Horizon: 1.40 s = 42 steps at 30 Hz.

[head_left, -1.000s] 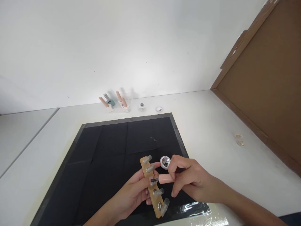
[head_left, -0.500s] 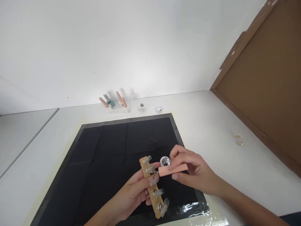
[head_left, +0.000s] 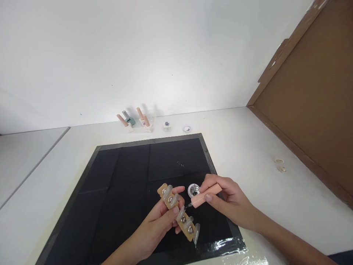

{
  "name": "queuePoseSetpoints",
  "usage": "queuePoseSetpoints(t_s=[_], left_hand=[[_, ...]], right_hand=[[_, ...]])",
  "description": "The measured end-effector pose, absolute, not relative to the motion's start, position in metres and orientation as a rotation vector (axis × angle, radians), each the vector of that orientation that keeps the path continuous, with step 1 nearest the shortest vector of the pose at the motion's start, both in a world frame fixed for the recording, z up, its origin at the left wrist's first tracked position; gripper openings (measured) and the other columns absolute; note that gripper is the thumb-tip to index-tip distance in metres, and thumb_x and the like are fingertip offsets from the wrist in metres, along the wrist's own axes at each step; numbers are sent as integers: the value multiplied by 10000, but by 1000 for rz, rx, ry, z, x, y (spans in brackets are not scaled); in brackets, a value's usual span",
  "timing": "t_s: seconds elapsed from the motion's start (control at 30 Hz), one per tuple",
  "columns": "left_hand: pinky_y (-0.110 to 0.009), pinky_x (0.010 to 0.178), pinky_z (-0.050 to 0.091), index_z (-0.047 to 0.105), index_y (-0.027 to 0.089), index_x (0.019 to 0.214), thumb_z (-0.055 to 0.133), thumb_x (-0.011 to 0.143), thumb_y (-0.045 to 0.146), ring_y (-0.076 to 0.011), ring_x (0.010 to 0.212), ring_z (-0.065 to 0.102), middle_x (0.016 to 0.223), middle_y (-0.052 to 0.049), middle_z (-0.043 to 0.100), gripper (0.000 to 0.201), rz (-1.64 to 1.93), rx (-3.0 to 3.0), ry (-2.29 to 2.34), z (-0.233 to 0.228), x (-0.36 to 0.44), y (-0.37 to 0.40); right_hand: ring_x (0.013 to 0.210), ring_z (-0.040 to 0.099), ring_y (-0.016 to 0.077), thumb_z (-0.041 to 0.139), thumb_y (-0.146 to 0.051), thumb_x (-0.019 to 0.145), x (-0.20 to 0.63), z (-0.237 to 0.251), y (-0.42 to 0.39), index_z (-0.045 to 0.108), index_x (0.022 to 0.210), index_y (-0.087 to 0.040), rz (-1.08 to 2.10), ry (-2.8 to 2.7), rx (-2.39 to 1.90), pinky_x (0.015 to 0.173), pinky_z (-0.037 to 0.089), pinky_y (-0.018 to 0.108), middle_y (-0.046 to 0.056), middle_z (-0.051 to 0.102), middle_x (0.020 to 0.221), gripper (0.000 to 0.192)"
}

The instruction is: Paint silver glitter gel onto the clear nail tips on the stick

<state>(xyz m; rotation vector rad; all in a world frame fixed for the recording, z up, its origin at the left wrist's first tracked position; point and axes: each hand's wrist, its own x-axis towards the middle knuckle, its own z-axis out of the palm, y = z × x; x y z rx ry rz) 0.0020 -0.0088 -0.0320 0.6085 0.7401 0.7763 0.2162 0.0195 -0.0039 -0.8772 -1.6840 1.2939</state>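
Observation:
My left hand [head_left: 158, 222] grips a wooden nail tip stand [head_left: 162, 189] around its middle, its thumb on top. Several clear false nails [head_left: 174, 200] stick out from the stand on round metal mounts. Between the thumb and fingers of my right hand [head_left: 230, 198] is a nail polish brush [head_left: 205, 195] with a peach cap handle. Its bristle end is at the middle false nail [head_left: 181, 212], seemingly touching it. Just behind the brush, a small round pot [head_left: 193, 190] with dark and silvery contents is partly covered by my right fingers.
A black mat [head_left: 127, 176] with taped edges lies under my hands. At the back stand several polish bottles [head_left: 128, 127], a small jar [head_left: 167, 126] and a round lid [head_left: 186, 129]. Two small round pieces [head_left: 281, 169] lie at right, near a brown cardboard panel [head_left: 311, 99].
My left hand has turned the stand, its far end swinging left and its near end right and up. The brush has tilted and moved down from the second nail to the middle one.

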Motion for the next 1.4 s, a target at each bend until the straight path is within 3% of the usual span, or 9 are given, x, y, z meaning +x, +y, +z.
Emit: queuePoseSetpoints(t_s=[0.2, 0.43, 0.77, 0.93, 1.23, 1.4], left_hand=[[-257, 581, 367, 620, 329, 1154, 655, 810, 350, -102, 675, 438, 864, 3, 473, 346, 783, 650, 738, -32, 5, -5], [-256, 578, 364, 618, 329, 1152, 650, 811, 368, -99, 670, 444, 864, 5, 462, 345, 776, 675, 726, -33, 4, -7], [-258, 589, 373, 608, 317, 1147, 613, 840, 361, -106, 679, 428, 837, 7, 451, 309, 804, 777, 739, -35, 5, -9], [-263, 596, 379, 596, 323, 1164, 596, 853, 356, -105, 676, 422, 861, 1, 457, 313, 803, 782, 754, -37, 4, -11], [-263, 604, 384, 590, 318, 1158, 594, 853, 366, -112, 693, 435, 836, 6, 452, 309, 786, 814, 763, -38, 3, -9], [-263, 602, 378, 577, 319, 1180, 590, 858, 360, -105, 680, 423, 869, 0, 462, 326, 803, 812, 765, -40, 4, -11]], right_hand=[[680, 488, 129, 585, -192, 865, 214, 1, 20, 606, 913, -213, 1160, -1892, -698, 639, 411, 266, -4, 572, 717, 57], [653, 499, 129, 539, -115, 874, 212, 1, 18, 613, 856, -224, 1060, -1852, -836, 599, 395, 257, -4, 599, 702, 133], [666, 501, 137, 582, -203, 869, 211, 0, 17, 604, 897, -213, 1138, -1878, -762, 601, 407, 261, 0, 594, 695, 37], [635, 501, 130, 522, -120, 875, 211, -1, 17, 601, 845, -217, 1098, -1789, -899, 573, 398, 253, 4, 605, 711, 128], [656, 503, 129, 586, -200, 866, 210, -1, 17, 614, 886, -208, 1169, -1866, -801, 593, 401, 249, -1, 595, 697, 36], [666, 522, 143, 523, -143, 876, 211, -2, 18, 603, 826, -204, 1107, -1808, -963, 592, 422, 259, 12, 632, 707, 113]])
